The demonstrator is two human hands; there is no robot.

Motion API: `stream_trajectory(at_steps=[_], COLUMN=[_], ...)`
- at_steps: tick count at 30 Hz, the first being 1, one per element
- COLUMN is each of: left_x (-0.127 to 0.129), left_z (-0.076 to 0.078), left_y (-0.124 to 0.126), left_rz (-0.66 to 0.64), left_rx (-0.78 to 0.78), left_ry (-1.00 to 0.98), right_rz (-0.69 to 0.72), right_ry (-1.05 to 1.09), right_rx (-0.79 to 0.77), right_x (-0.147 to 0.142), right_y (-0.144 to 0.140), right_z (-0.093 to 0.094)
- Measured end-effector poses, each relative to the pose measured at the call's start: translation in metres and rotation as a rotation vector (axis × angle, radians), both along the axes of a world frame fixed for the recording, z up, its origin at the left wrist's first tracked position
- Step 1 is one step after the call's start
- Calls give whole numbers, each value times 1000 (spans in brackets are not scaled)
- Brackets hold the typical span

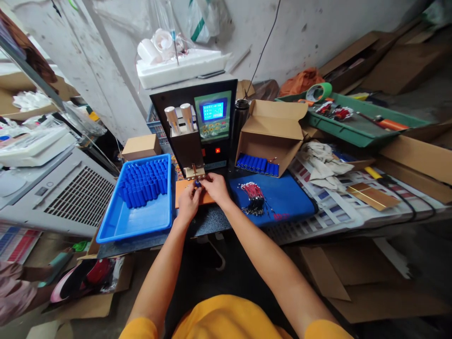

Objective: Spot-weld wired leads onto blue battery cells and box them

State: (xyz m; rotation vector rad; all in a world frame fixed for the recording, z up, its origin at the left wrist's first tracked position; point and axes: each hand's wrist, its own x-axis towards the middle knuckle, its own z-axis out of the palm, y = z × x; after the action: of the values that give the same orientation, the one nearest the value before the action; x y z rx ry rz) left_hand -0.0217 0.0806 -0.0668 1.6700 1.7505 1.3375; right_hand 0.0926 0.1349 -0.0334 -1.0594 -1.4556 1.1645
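Observation:
At the foot of a spot welder (pixel 217 157) with a lit blue screen, both hands meet under the electrodes. My left hand (pixel 188 201) has its fingers closed around a small blue battery cell (pixel 198 183), held close to the electrode tips (pixel 194 170). From the other side my right hand (pixel 215 187) pinches at the top of the cell; what lies between its fingertips is too small to make out. Beneath the hands is an orange block (pixel 181 189). Right of them, a bundle of red and black wire leads (pixel 254 195) rests on a blue mat (pixel 293 197).
Left of the welder stands a blue tray (pixel 134 235) holding many upright blue cells (pixel 144 183). An open cardboard box (pixel 275 132) at right contains more cells. Farther right are a cloth glove (pixel 325 165) and a green tray (pixel 367 134) of tools.

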Motion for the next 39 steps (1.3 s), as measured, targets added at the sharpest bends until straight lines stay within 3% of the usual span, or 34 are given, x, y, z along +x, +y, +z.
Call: stream_trajectory(at_steps=[8,12,17,22,25,28,33,39], left_x=[-2,1,4,-6,-6,-7,-9,-17], left_z=[-5,1,10,15,22,25,19,12], left_y=[4,6,11,18,11,5,5,7], left_rz=[-13,7,-13,25,-1,-67,-139,-197], left_rx=[-21,-25,-69,-160,-182,-158,-46,14], left_ry=[-21,-26,84,171,188,213,314,396], right_rz=[-14,9,-3,-220,-244,-162,60,157], right_ry=[-16,-60,-304,-508,-568,-594,-539,-527], right_rx=[-8,29,122,431,707,817,803,778], right_x=[0,3,15,24,27,28,31,33], right_y=[2,0,4,14,7,5,9,8], right_z=[-3,6,14,12,17,18,9,14])
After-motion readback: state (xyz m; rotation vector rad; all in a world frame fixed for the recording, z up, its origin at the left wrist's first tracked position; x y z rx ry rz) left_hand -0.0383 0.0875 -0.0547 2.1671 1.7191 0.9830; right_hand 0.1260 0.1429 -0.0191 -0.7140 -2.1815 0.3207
